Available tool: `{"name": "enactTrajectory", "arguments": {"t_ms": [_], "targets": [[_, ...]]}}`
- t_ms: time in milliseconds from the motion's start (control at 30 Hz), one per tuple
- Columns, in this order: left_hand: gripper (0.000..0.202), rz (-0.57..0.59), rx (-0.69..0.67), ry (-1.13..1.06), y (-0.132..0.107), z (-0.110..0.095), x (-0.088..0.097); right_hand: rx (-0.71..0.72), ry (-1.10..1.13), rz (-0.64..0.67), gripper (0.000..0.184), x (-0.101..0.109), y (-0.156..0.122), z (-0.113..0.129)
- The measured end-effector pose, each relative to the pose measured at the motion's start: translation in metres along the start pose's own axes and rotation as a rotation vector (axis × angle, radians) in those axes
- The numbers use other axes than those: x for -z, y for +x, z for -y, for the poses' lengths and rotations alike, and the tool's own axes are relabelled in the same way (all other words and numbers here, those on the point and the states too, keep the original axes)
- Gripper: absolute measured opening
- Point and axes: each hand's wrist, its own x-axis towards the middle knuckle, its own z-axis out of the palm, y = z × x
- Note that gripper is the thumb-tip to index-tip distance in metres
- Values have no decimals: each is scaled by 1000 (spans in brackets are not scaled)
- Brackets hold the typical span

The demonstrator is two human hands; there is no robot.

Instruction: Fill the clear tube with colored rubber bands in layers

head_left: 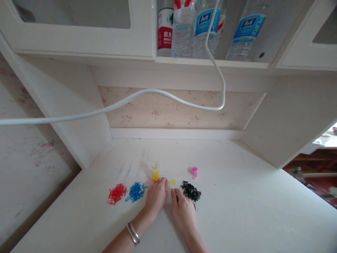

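My left hand (pixel 157 193) is closed, its fingers curled and mostly turned away, just in front of a small clear jar (pixel 155 166) with yellow rubber bands (pixel 156 175) inside. Whether its fingers touch the jar is hidden. A few loose yellow bands (pixel 172 182) lie on the tabletop right of these fingers. My right hand (pixel 182 207) is closed too, thumb and forefinger close together, and anything between them is too small to make out. Beside it on the right lies a pile of black rubber bands (pixel 191 192). Silver bangles (pixel 133 233) circle my left wrist.
Left of my hands lie piles of blue bands (pixel 136 192) and red bands (pixel 117 194). A small pink cup-like piece (pixel 194 171) sits behind the black pile. A white cable (pixel 152 91) hangs across the view. Plastic bottles (pixel 183 35) stand in the cabinet above the white tabletop (pixel 237 207).
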Motion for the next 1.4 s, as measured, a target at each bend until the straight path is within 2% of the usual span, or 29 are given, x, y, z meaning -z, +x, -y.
{"name": "enactTrajectory", "arguments": {"t_ms": [233,333,533,667,767,967,1200,1300,1400], "targets": [[31,-49,-57,-118,-8,5,10,-15,-52,35,33,1,1,1],[32,-104,-97,-222,-13,8,19,-26,-49,44,33,0,2,1],[33,-279,-81,-505,-21,13,53,2,-191,50,34,-7,9,3],[35,-422,-33,-515,-11,14,79,-9,-329,75,40,-13,15,8],[36,-480,-9,-458,3,16,89,-33,-382,104,38,-14,19,12],[38,-458,24,-328,16,23,90,-65,-403,182,28,-11,21,16],[36,-417,3,-358,14,20,88,-59,-415,199,28,-11,19,15],[36,-463,32,-388,15,25,90,-58,-402,190,27,-12,19,14],[37,-510,114,-383,15,41,94,-58,-393,175,29,-12,20,12]]}}
